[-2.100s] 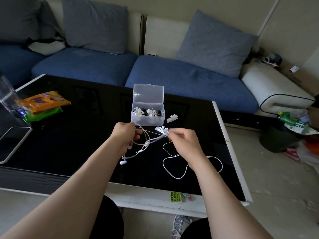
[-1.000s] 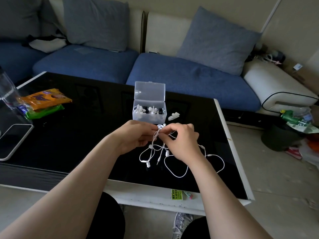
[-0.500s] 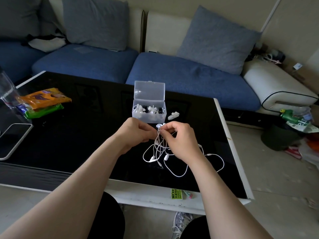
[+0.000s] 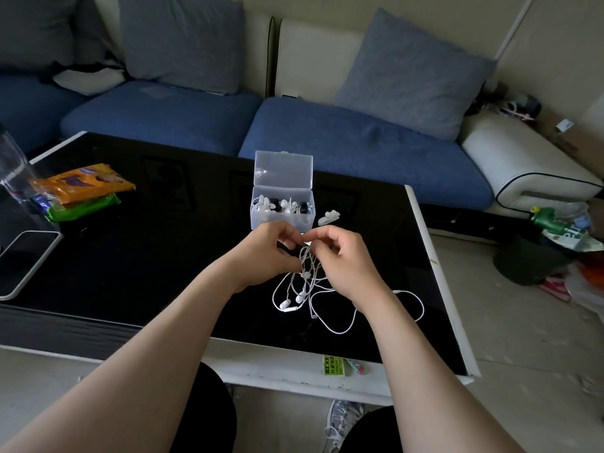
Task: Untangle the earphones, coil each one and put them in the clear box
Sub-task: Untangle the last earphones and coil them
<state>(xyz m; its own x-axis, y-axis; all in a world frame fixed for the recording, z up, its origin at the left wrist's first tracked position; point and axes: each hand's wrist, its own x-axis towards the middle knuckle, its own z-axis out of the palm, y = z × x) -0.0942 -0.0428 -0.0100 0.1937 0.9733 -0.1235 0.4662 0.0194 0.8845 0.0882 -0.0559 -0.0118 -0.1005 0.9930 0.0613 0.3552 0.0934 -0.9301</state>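
Note:
A white earphone cable [image 4: 305,279] hangs in loose loops between my hands above the black table [image 4: 137,263]. My left hand [image 4: 266,253] and my right hand [image 4: 346,259] both pinch its top end, fingertips almost touching. The earbuds [image 4: 291,302] dangle near the table top, and a long loop [image 4: 385,308] trails to the right on the surface. Just behind my hands stands the clear box [image 4: 282,207], lid up, with several white and black earphones inside.
A small white piece [image 4: 328,218] lies right of the box. Snack packets [image 4: 81,191], a clear bottle [image 4: 14,168] and a white-edged tablet [image 4: 24,259] occupy the table's left side. A blue sofa [image 4: 327,138] runs behind. A bin and litter [image 4: 549,253] sit at the right.
My hands came together from apart and rose slightly toward the box. The cable now hangs gathered in tighter loops beneath them, with the earbuds swung in under my hands.

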